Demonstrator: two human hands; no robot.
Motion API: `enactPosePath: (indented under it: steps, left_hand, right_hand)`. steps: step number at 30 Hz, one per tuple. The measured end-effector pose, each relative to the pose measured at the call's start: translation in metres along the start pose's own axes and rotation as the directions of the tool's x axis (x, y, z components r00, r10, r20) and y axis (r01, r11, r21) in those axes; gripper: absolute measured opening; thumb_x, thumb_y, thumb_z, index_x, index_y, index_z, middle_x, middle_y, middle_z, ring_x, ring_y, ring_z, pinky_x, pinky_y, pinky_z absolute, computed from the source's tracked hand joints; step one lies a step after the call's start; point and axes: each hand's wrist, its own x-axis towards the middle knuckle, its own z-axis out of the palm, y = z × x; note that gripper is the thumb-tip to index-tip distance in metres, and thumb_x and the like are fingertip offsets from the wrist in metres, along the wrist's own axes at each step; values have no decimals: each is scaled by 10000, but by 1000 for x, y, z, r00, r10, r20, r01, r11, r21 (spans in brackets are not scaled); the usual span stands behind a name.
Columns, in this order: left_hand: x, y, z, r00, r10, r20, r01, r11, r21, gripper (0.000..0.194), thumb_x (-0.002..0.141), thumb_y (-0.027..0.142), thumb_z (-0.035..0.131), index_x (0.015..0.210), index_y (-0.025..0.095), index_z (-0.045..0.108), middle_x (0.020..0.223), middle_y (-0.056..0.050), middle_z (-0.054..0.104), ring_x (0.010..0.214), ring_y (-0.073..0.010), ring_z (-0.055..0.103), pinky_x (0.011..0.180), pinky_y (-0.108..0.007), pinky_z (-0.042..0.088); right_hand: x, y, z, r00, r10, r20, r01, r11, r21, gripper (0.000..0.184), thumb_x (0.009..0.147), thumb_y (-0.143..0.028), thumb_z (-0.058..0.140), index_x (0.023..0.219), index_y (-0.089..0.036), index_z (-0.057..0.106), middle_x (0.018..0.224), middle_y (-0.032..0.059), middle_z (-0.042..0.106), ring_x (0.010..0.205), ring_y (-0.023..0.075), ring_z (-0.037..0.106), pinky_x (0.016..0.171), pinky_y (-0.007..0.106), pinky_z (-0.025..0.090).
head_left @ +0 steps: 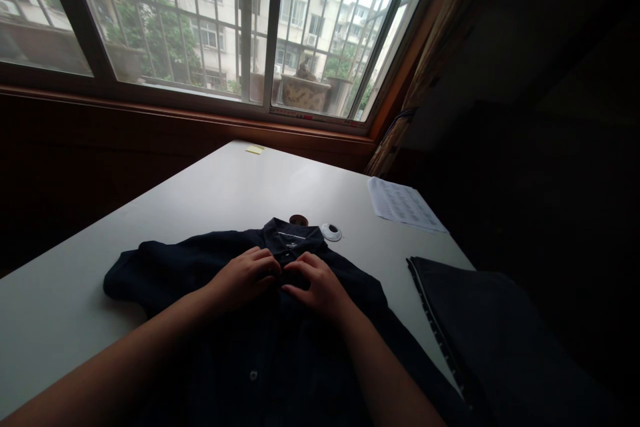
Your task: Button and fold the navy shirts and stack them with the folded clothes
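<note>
Bent fingers on the left hand [253,269] and the right hand [316,283] come close together at the front of the shirt [277,347], just below the collar [294,237]; whether they pinch cloth or only rest on it, I cannot tell (the dark fabric swallows the detail there). The shirt lies front up on the table [280,183], collar toward the window [195,20], one sleeve out to the left. It should handle as light, soft and floppy, with little risk of breaking, though loose cloth would probably shift or crease if tugged from one side. The collar looks somewhat stiffer. A sound hold would be thumb and fingertip on the front edges beside a button [253,375], since the button itself is small and likely slick. Dark cloth [480,320] lies to the right.
</note>
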Motion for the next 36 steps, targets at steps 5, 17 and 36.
enactPosePath:
  steps: [5, 17, 36]
  left_hand:
    - [-1, -1, 0, 1000, 24, 11, -24, 1000, 0, 164, 962, 198, 592, 1080, 250, 693, 1036, -46, 659, 929, -208, 561, 813, -321, 473]
    - [-2, -1, 1, 1000, 6, 13, -6, 1000, 21, 154, 936, 165, 616, 1070, 229, 659, 1040, -40, 659, 941, -212, 552, 824, -327, 468]
    - [-1, 2, -2, 998, 60, 16, -61, 997, 51, 248, 930, 117, 564, 1068, 256, 716, 1016, -47, 666, 913, -207, 564, 804, -323, 477]
  right_hand:
    - [0, 0, 0, 1000, 6, 7, -6, 1000, 10, 308, 797, -296, 808, 1085, -249, 708, 985, 34, 625, 936, 213, 606, 849, 348, 513]
    - [0, 5, 1, 998, 55, 5, -55, 997, 47, 257, 813, -297, 796, 1059, -262, 732, 977, 24, 635, 947, 205, 606, 860, 336, 498]
    - [0, 5, 1, 998, 57, -3, -57, 997, 60, 214, 840, -265, 755, 1054, -266, 743, 956, 28, 633, 926, 205, 616, 835, 338, 513]
